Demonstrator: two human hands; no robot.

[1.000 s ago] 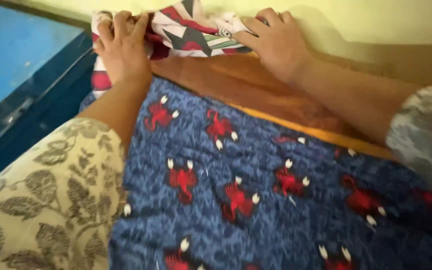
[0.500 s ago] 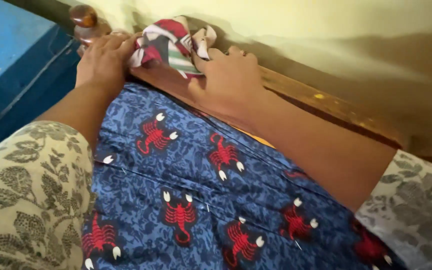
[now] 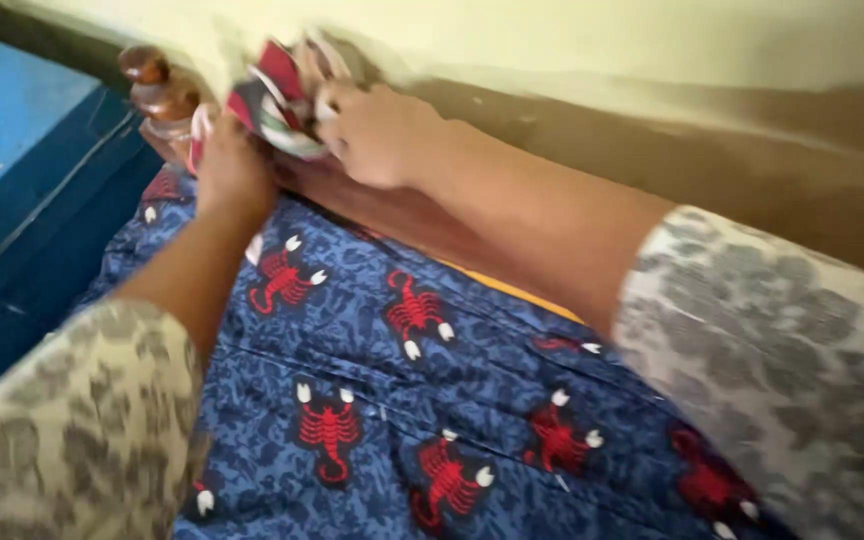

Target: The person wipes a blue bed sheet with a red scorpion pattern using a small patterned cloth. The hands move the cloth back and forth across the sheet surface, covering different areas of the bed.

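Currently both hands, left [image 3: 232, 172] and right [image 3: 380, 132], are clamped on the bunched striped cloth [image 3: 274, 100] at the bed's head-end corner by the post [image 3: 157, 92]; blue sheet [image 3: 392, 400] already spread, cloth not yet flat.

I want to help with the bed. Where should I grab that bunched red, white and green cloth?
Probably grip the bunched cloth by the loose folds sticking up on top, coming from the bed side over the blue patterned cover. The left hand and right hand already take its two sides, the wall blocks the back, and the wooden post crowds one end.
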